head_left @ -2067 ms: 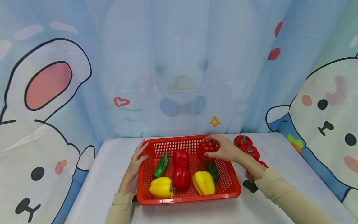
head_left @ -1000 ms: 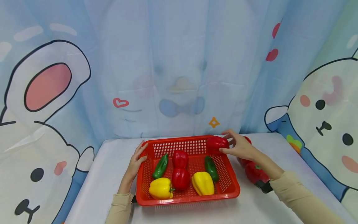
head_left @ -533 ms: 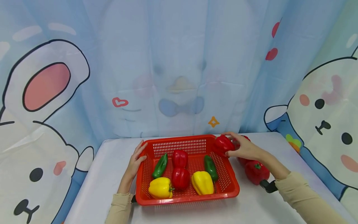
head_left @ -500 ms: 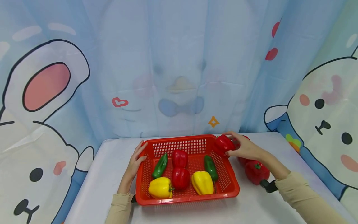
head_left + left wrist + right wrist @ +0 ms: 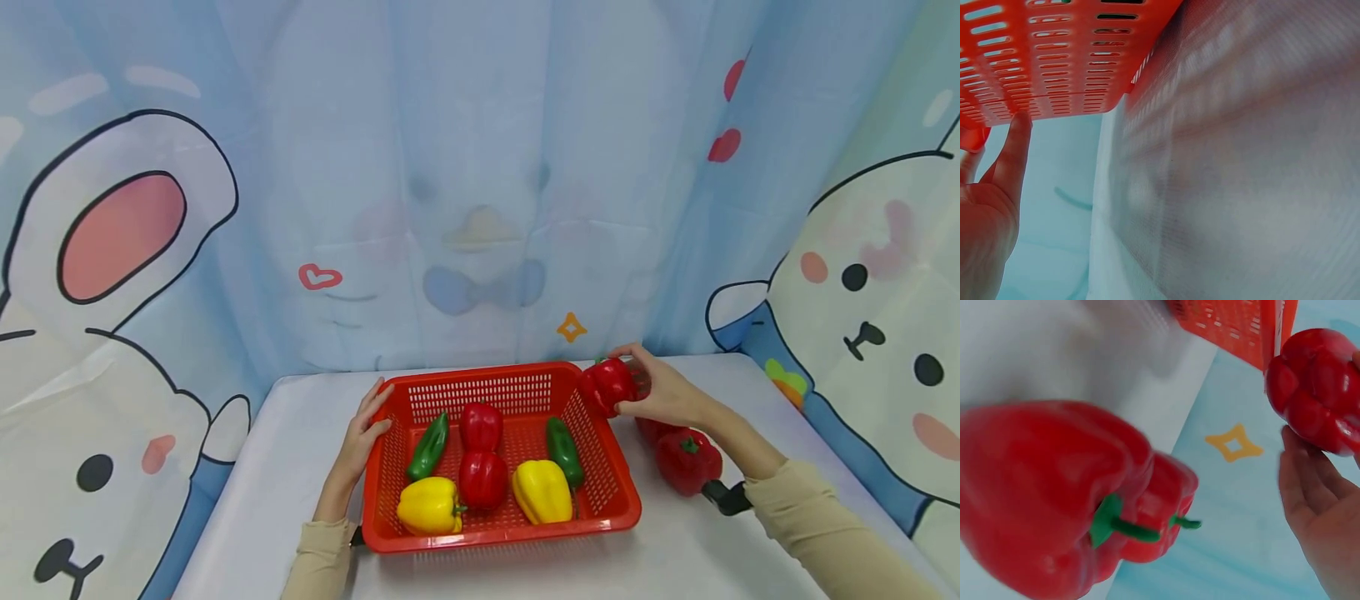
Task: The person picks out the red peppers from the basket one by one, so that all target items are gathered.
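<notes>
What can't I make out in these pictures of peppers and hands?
- Head view: the right hand hides part of a loose red pepper.
- Left wrist view: the basket wall hides most of what's inside; the left edge crops the left hand.
- Right wrist view: the right edge crops the held pepper, the left edge the nearest pepper.

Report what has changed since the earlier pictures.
The right hand, gripping a red pepper throughout, has turned it and moved it rightward to the far right corner of the red basket. Staying put: the left hand at the basket's left rim, and the peppers inside.
</notes>
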The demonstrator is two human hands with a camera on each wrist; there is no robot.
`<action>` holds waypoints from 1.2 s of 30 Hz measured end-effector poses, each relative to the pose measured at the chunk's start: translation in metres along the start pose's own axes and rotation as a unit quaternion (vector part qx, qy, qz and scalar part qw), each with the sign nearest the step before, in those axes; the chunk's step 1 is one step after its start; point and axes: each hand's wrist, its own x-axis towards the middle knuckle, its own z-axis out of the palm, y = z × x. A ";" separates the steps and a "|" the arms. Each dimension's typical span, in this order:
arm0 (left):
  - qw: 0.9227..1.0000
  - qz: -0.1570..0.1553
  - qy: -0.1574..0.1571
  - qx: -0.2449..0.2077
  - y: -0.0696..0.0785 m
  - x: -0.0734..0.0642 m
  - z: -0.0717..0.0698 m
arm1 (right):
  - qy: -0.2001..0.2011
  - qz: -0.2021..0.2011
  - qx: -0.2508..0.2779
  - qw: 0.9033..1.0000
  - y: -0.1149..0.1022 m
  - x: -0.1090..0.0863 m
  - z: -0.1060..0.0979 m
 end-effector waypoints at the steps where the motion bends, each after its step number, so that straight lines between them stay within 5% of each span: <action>1: 1.000 0.000 0.000 0.001 -0.001 0.000 0.000 | 0.009 0.002 -0.008 1.000 0.002 0.000 -0.002; 7: 1.000 -0.004 0.001 0.009 0.001 0.000 -0.001 | 0.079 0.030 -0.043 0.995 0.016 -0.002 -0.018; 17: 1.000 0.010 0.002 0.015 0.001 0.003 -0.004 | 0.201 0.033 -0.091 0.975 0.056 -0.003 -0.048; 36: 1.000 -0.010 -0.001 0.011 0.004 0.000 -0.001 | 0.208 0.171 -0.057 0.961 0.124 -0.026 -0.050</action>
